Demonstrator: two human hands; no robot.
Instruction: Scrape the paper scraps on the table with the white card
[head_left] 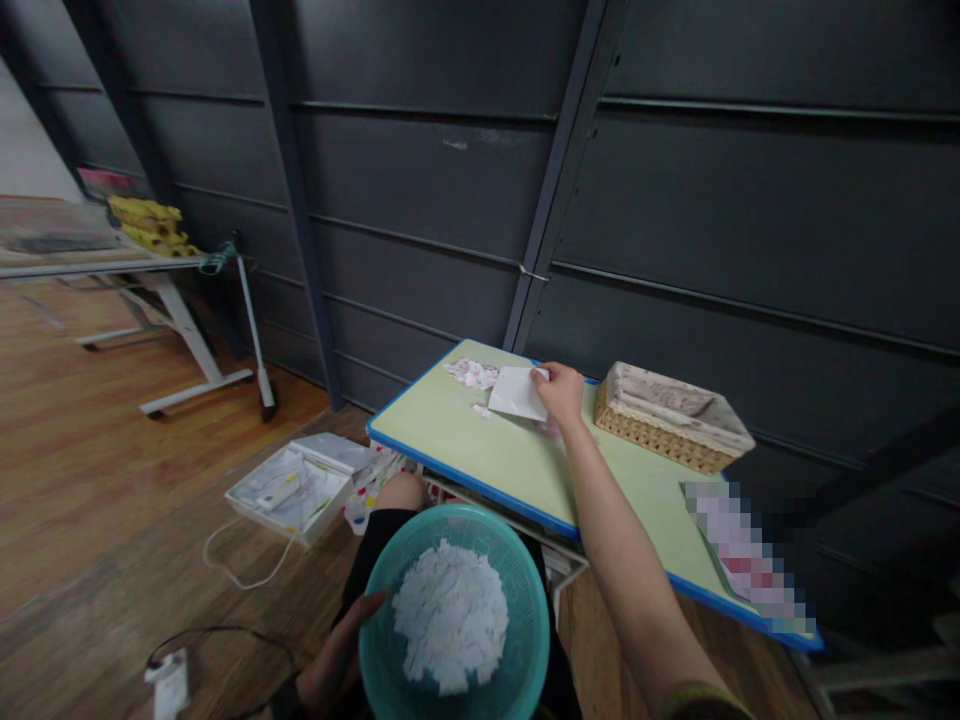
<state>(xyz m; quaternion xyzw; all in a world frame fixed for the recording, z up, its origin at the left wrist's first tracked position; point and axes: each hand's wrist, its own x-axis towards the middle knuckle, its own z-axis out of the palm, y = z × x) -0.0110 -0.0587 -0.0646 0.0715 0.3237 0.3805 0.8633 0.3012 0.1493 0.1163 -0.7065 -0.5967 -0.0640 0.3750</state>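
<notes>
A teal plastic basin [529, 610] rests on my lap, holding a heap of small white paper scraps [451, 615]. My left hand [341, 645] grips its left rim, thumb over the edge. Over the table, my right hand [561, 392] pinches a white sheet of paper [517, 393] at its right side. Left of that sheet lies a small pile of torn, printed paper pieces [472, 373]. One loose bit of paper [481, 410] sits just in front of the pile. The far fingers of my right hand are partly hidden.
The pale green table [480, 460] has a blue edge. A lined wicker basket [667, 420] stands at its back right, with a blurred-out sheet [742, 555] nearer the right corner. On the floor are an open white box [292, 490] and a power strip [169, 685] with a cord.
</notes>
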